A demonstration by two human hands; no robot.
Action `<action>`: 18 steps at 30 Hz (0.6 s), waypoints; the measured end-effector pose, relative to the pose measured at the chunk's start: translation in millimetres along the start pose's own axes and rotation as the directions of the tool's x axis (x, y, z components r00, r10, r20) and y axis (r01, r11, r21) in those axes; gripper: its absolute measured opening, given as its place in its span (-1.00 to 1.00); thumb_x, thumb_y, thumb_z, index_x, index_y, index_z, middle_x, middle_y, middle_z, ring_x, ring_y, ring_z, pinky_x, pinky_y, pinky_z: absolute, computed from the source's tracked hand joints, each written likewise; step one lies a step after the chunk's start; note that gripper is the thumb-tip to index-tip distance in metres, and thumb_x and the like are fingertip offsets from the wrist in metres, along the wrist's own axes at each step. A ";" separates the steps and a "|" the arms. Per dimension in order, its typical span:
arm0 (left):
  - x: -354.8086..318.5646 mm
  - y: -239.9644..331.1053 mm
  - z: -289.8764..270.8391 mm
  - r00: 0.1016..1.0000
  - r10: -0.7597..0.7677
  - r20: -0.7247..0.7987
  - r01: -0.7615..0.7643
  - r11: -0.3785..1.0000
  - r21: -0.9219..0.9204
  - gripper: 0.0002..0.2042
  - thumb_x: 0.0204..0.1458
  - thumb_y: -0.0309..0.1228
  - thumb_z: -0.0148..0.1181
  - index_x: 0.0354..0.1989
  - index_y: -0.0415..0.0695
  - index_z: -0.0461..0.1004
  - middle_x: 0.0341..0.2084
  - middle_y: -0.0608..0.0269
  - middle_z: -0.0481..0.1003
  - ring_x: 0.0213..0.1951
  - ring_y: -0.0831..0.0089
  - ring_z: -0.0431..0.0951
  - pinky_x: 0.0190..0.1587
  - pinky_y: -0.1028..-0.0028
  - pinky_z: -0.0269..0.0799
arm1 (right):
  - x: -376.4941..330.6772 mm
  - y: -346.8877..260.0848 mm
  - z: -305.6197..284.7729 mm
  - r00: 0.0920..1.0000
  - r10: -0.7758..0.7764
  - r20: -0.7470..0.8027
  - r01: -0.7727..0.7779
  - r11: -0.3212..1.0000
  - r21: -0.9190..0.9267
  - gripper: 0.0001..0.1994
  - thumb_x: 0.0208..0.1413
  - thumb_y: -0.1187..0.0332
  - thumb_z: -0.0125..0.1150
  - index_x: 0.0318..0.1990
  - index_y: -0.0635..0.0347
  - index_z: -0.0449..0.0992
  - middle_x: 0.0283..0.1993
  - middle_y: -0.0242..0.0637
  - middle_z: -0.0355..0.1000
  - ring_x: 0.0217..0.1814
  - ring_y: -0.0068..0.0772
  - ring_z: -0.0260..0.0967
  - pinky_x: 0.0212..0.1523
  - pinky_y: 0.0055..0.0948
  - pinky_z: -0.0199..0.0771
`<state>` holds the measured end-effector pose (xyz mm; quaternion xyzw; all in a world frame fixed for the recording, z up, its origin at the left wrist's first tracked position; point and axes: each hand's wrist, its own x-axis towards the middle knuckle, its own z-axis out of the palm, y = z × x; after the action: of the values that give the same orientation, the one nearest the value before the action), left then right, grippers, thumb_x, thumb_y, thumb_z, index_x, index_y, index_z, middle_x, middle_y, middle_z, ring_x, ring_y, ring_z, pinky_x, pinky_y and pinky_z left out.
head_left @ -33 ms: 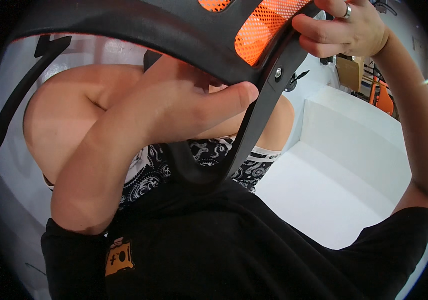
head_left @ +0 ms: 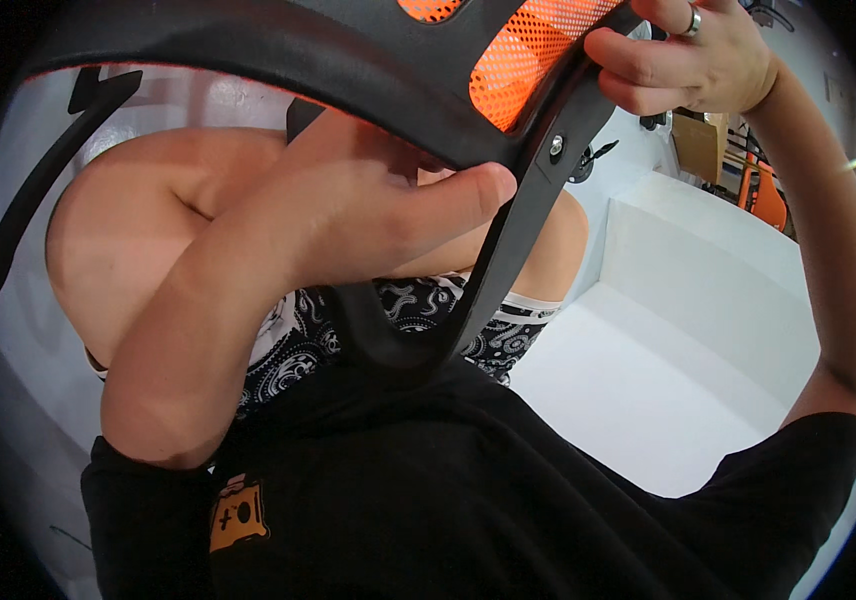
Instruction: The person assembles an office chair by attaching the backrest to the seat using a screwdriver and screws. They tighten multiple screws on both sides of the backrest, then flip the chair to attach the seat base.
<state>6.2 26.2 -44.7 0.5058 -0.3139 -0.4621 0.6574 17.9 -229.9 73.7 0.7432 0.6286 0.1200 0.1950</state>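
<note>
A black plastic chair frame (head_left: 348,75) with orange mesh (head_left: 523,65) fills the top of the view, tipped over my lap. A curved black armrest (head_left: 493,260) runs down from its side, joined there by a silver screw (head_left: 556,146). My left hand (head_left: 388,205) grips the frame's lower edge; its thumb lies against the armrest and its fingers are hidden beneath. Farther up on the right, my right hand (head_left: 683,65), with a ring on one finger, bends its fingers onto the frame's side near the mesh. Its thumb is hardly visible.
Another curved black armrest (head_left: 43,190) hangs at the left. My bare bent legs (head_left: 148,215) are under the chair. A white box-like surface (head_left: 688,320) lies at the right; behind it are a brown carton (head_left: 698,145) and an orange object (head_left: 768,205).
</note>
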 end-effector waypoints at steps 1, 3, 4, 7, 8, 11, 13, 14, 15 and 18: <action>0.0 0.0 0.1 1.000 0.003 -0.002 -0.003 1.000 -0.008 -0.62 -0.03 -0.42 0.16 -0.02 -0.27 0.36 -0.09 0.16 0.42 -0.03 0.43 0.37 0.04 0.42 0.25 | 1.9 -2.3 4.2 0.998 0.043 -0.048 -0.044 0.999 -0.014 -0.82 -0.16 0.14 0.13 -0.45 -0.23 0.23 -0.24 -0.70 0.25 -0.23 -0.50 0.17 -0.15 -0.24 0.12; -0.2 -0.3 -0.1 1.000 -0.001 -0.012 0.001 1.000 -0.016 -0.67 -0.04 -0.40 0.16 -0.09 -0.26 0.38 -0.19 0.20 0.43 -0.11 0.46 0.38 -0.05 0.44 0.26 | 3.8 -2.6 5.7 0.995 0.073 -0.069 -0.076 0.996 -0.050 -0.81 -0.17 0.15 0.14 -0.45 -0.21 0.23 -0.28 -0.69 0.26 -0.28 -0.51 0.18 -0.17 -0.27 0.13; -0.2 -0.8 -0.3 1.000 0.002 -0.022 -0.002 1.000 -0.014 -0.70 -0.05 -0.39 0.17 -0.15 -0.25 0.40 -0.28 0.23 0.43 -0.20 0.48 0.38 -0.13 0.46 0.27 | 3.3 -2.4 3.9 0.997 0.061 -0.040 -0.064 0.995 -0.076 -0.81 -0.16 0.17 0.14 -0.45 -0.20 0.23 -0.30 -0.67 0.26 -0.30 -0.51 0.19 -0.17 -0.30 0.15; 1.6 -3.4 0.5 0.996 0.051 -0.073 -0.052 0.999 -0.010 -0.82 -0.09 -0.36 0.19 -0.40 -0.22 0.45 -0.64 0.36 0.42 -0.55 0.59 0.39 -0.48 0.55 0.29 | -4.9 -8.7 -18.0 0.972 0.117 0.206 -0.121 0.993 0.007 -0.78 -0.22 0.23 0.26 -0.36 -0.18 0.36 -0.17 -0.65 0.36 -0.15 -0.49 0.27 -0.10 -0.30 0.17; 1.6 -4.4 1.7 0.994 0.070 -0.080 -0.073 0.997 -0.032 -0.82 -0.10 -0.36 0.19 -0.41 -0.22 0.45 -0.64 0.36 0.42 -0.55 0.58 0.39 -0.48 0.55 0.29 | -9.2 -14.1 -26.8 0.939 0.142 0.315 -0.167 0.984 0.055 -0.74 -0.24 0.26 0.31 -0.32 -0.19 0.42 -0.10 -0.65 0.41 -0.07 -0.47 0.30 -0.06 -0.29 0.17; 1.9 -6.3 4.7 0.990 0.101 -0.097 -0.103 0.995 -0.017 -0.83 -0.10 -0.36 0.18 -0.40 -0.22 0.46 -0.64 0.34 0.43 -0.55 0.57 0.41 -0.47 0.54 0.31 | -22.1 -37.5 -30.7 0.851 0.378 0.363 -0.381 0.922 -0.068 -0.77 -0.24 0.23 0.29 -0.36 -0.14 0.41 -0.15 -0.61 0.43 -0.23 -0.53 0.32 -0.11 -0.34 0.07; 2.9 -6.3 6.3 0.985 0.123 -0.120 -0.126 0.992 -0.013 -0.82 -0.09 -0.36 0.18 -0.39 -0.22 0.46 -0.62 0.32 0.44 -0.54 0.55 0.43 -0.46 0.54 0.32 | -27.4 -56.6 -26.3 0.778 0.552 0.300 -0.538 0.832 -0.134 -0.76 -0.26 0.24 0.31 -0.38 -0.11 0.41 -0.19 -0.59 0.44 -0.28 -0.54 0.33 -0.13 -0.36 0.08; 3.7 -6.0 7.4 0.980 0.140 -0.139 -0.145 0.989 -0.029 -0.82 -0.09 -0.36 0.17 -0.38 -0.21 0.47 -0.62 0.31 0.45 -0.53 0.55 0.44 -0.45 0.54 0.33 | -28.2 -66.1 -23.2 0.728 0.632 0.265 -0.612 0.774 -0.163 -0.76 -0.27 0.24 0.32 -0.38 -0.09 0.41 -0.21 -0.59 0.44 -0.31 -0.55 0.34 -0.14 -0.36 0.09; 4.3 -5.4 7.9 0.975 0.158 -0.157 -0.167 0.985 -0.046 -0.82 -0.09 -0.36 0.17 -0.37 -0.21 0.47 -0.61 0.30 0.45 -0.52 0.54 0.45 -0.44 0.54 0.34 | -28.2 -74.5 -20.0 0.679 0.695 0.238 -0.669 0.719 -0.189 -0.77 -0.25 0.28 0.33 -0.39 -0.07 0.41 -0.22 -0.57 0.45 -0.33 -0.53 0.36 -0.15 -0.38 0.09; 1.3 -1.4 -0.2 0.998 -0.014 0.056 0.013 1.000 0.007 -0.72 0.00 -0.44 0.12 -0.10 -0.26 0.40 -0.23 0.24 0.47 -0.18 0.48 0.44 -0.08 0.48 0.33 | -20.4 -100.1 -12.7 0.464 0.874 0.142 -0.840 0.486 -0.242 -0.80 -0.20 0.32 0.33 -0.40 -0.05 0.41 -0.21 -0.56 0.46 -0.29 -0.52 0.38 -0.16 -0.41 0.10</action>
<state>6.4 25.0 -46.1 0.4969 -0.3306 -0.4794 0.6434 -80.0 -234.8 42.3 0.9512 0.1303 0.1518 0.2351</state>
